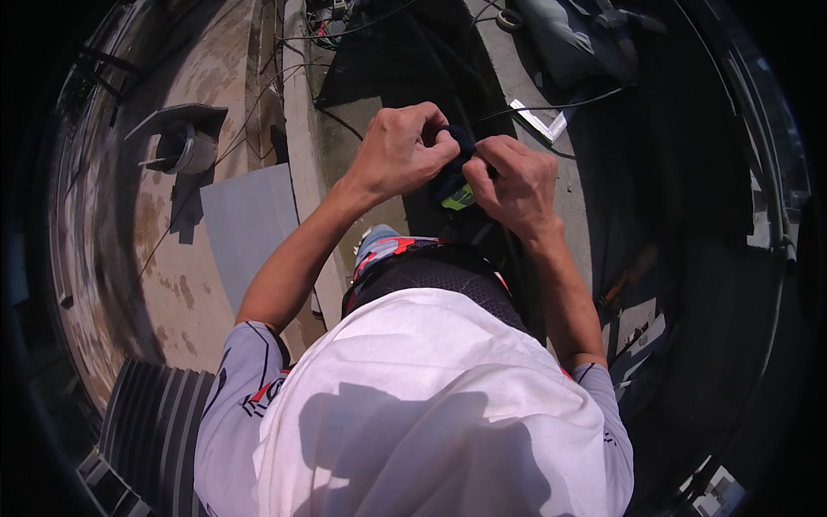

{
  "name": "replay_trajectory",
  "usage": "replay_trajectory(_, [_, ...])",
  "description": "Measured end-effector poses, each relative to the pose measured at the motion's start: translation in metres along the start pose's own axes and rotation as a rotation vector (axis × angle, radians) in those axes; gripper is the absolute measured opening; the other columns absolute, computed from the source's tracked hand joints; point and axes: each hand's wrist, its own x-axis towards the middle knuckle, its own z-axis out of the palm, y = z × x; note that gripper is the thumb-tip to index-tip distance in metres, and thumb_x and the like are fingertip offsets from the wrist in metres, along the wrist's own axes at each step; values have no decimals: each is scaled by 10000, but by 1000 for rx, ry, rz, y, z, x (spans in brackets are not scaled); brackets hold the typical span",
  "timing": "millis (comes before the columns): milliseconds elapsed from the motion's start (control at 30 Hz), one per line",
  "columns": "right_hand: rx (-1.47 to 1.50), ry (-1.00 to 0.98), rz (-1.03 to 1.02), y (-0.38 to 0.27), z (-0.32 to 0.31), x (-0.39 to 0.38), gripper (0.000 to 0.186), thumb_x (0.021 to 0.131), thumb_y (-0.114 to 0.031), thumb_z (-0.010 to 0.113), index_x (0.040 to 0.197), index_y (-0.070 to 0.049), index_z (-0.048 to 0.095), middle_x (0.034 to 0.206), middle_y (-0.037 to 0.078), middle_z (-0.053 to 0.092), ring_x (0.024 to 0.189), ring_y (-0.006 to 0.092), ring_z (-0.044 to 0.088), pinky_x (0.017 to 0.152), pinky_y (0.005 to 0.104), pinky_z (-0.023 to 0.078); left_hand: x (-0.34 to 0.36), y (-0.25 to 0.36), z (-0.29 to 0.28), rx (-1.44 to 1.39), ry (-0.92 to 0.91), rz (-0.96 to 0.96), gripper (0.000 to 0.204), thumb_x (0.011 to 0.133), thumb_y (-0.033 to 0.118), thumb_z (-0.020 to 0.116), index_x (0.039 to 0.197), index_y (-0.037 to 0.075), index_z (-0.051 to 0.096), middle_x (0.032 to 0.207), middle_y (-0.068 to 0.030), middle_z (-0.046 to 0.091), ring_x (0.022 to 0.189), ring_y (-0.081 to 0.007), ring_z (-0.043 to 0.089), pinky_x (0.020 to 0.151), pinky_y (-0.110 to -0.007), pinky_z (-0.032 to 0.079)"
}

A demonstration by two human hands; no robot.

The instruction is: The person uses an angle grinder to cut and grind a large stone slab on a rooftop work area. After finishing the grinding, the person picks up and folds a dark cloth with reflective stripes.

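Both hands are raised in front of my body, pinching a dark navy fabric piece (457, 146) with a lime-green patch (459, 198) near its lower end. My left hand (407, 146) is curled closed, thumb against the fingers, at the fabric's left edge. Close on the other side, my right hand (517, 181) is closed in a pinch at the right edge. The fabric hangs bunched between them, partly hidden by the fingers and lost in shadow, so its exact kind cannot be made out.
A grey flat sheet (250, 224) and a bucket (189, 148) lie to the left. Thin cables cross the concrete ledges. A white angled frame piece (540, 123) and a tape roll (509, 20) rest on the right ledge. Ribbed dark panels (155, 422) stand at lower left.
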Motion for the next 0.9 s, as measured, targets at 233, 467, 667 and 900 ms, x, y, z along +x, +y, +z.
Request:
replay_trajectory(233, [1078, 201, 729, -8, 21, -12, 114, 993, -76, 666, 994, -11, 760, 875, 35, 745, 739, 99, 691, 694, 254, 532, -8, -79, -1, -1149, 8, -221, 163, 1068, 115, 645, 1170, 28, 738, 1080, -63, 813, 906, -173, 775, 858, -364, 632])
replay_trajectory(467, [898, 54, 695, -10, 32, 44, 380, 1085, -331, 762, 1310, -27, 735, 1088, 37, 773, 975, 117, 751, 891, 269, 600, -35, -135, -3, -1001, 16, 228, 359, 1071, 157, 690, 1420, 75, 671, 1460, -121, 683, 1470, -287, 594, 1224, -488, 482])
replay_trajectory(667, [666, -56, 652, -53, 35, 125, 569, 1016, -283, 856, 1494, -57, 646, 1261, 94, 736, 1105, 177, 691, 999, 340, 548, -60, -97, -23, -712, -452, -214, 760, 966, 400, 823, 1590, 48, 568, 1374, -76, 709, 1347, -205, 651, 1152, -379, 526])
replay_trajectory(900, [973, 51, 418, -75, 58, 163, 509, 997, -176, 839, 1446, -36, 643, 1240, 66, 714, 1143, 150, 675, 994, 309, 539, -2, -78, -64, -709, -196, 99, 464, 1050, 354, 746, 1340, -6, 712, 1147, -57, 752, 1078, -155, 706, 934, -319, 560])
